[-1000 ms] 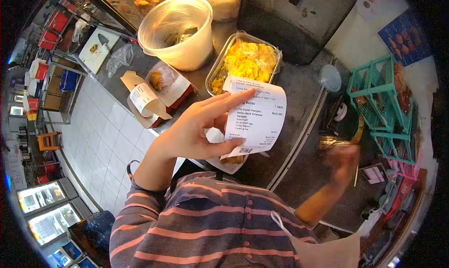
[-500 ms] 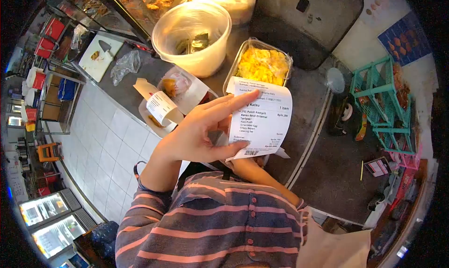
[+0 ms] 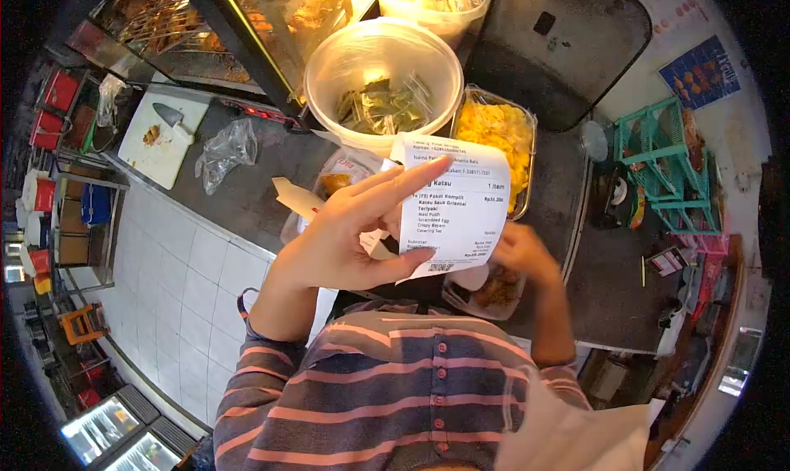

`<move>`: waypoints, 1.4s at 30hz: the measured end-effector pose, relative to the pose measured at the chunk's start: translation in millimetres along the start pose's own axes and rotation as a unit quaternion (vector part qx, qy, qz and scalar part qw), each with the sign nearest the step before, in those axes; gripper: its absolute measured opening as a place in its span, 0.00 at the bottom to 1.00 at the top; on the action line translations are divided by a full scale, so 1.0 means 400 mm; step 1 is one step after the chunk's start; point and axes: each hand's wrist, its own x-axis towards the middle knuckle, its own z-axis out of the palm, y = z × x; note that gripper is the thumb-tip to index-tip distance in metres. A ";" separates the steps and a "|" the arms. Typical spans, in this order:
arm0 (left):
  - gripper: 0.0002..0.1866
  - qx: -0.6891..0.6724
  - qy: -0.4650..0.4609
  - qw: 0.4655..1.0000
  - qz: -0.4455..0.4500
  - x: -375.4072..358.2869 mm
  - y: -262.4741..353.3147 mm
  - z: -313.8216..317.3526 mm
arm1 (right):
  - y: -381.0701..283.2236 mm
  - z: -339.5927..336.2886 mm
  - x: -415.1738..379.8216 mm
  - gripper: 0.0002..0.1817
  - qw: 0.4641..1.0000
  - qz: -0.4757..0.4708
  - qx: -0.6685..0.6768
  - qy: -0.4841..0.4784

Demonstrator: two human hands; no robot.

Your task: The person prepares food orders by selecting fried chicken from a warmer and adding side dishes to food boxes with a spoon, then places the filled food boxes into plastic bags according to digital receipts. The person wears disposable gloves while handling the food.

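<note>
My left hand (image 3: 350, 224) is closed on a curled white printed receipt (image 3: 453, 212), its fingers lying along the paper's left side. My right hand (image 3: 524, 255) is to the right of the receipt, smeared by motion and with its fingertips partly hidden. Just below it lies a clear container with dark brown food (image 3: 498, 294). Behind the receipt stands a tray of yellow food (image 3: 496, 134) under plastic wrap. Packaged food (image 3: 337, 181) in clear wrapping shows behind my left hand, partly covered.
A large translucent tub (image 3: 383, 80) holds green packets. On the left are a cutting board (image 3: 164, 154) with a knife and a crumpled plastic bag (image 3: 226, 154). Green baskets (image 3: 662, 167) stand at the right. A black lid (image 3: 568, 39) leans at the back.
My right hand has come out from under the receipt to the right, and the brown food container now shows. The view has shifted. My left hand still holds the receipt.
</note>
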 end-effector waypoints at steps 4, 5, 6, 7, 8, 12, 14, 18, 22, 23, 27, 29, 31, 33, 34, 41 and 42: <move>0.39 0.015 0.004 1.000 0.022 -0.023 -0.016 -0.048 | 0.093 -0.085 0.139 0.10 0.953 0.173 -0.237 0.082; 0.39 0.018 0.007 0.999 0.030 -0.025 -0.018 -0.053 | 0.116 -0.082 0.159 0.11 0.938 0.173 -0.300 0.032; 0.39 0.021 0.011 0.999 0.038 -0.026 -0.019 -0.059 | 0.162 -0.072 0.179 0.12 0.916 0.173 -0.362 -0.021; 0.39 0.023 0.015 0.999 0.045 -0.031 -0.018 -0.060 | 0.172 -0.062 0.190 0.13 0.888 0.169 -0.421 -0.073; 0.39 0.024 0.019 0.998 0.049 -0.035 -0.019 -0.062 | 0.182 -0.055 0.194 0.12 0.889 0.172 -0.418 -0.070; 0.38 0.014 0.040 0.998 0.035 -0.054 -0.023 -0.062 | 0.206 -0.046 0.189 0.13 0.885 0.140 -0.440 -0.058; 0.38 0.001 0.056 0.998 0.007 -0.067 -0.026 -0.058 | 0.207 -0.054 0.180 0.13 0.889 0.132 -0.436 -0.040; 0.37 -0.014 0.102 0.994 -0.021 -0.083 -0.061 0.000 | 0.233 -0.058 0.158 0.11 0.905 0.106 -0.410 -0.038; 0.37 -0.052 0.121 0.990 -0.059 -0.107 -0.082 0.058 | 0.267 -0.043 0.165 0.10 0.909 0.106 -0.395 -0.077; 0.37 -0.061 0.128 0.987 -0.072 -0.113 -0.085 0.070 | 0.260 -0.044 0.169 0.10 0.911 0.112 -0.387 -0.088; 0.39 -0.059 0.118 0.986 -0.097 -0.122 -0.087 0.088 | 0.126 -0.073 0.153 0.11 0.912 0.066 -0.400 0.064; 0.39 -0.079 0.129 0.983 -0.103 -0.121 -0.083 0.104 | 0.106 -0.088 0.159 0.11 0.898 0.041 -0.429 0.092; 0.39 -0.093 0.138 0.980 -0.109 -0.120 -0.082 0.120 | 0.113 -0.103 0.169 0.12 0.886 0.021 -0.454 0.091; 0.39 -0.098 0.144 0.978 -0.117 -0.119 -0.082 0.132 | 0.176 -0.062 0.184 0.11 0.886 0.078 -0.452 0.072; 0.38 -0.087 0.145 0.980 -0.103 -0.116 -0.080 0.138 | 0.169 -0.044 0.191 0.11 0.884 0.106 -0.451 0.062; 0.38 -0.055 0.150 0.984 -0.074 -0.128 -0.073 0.146 | 0.046 -0.002 0.285 0.09 0.887 0.118 -0.437 -0.094; 0.38 -0.056 0.154 0.984 -0.073 -0.132 -0.074 0.146 | 0.075 0.013 0.313 0.10 0.867 0.122 -0.466 -0.126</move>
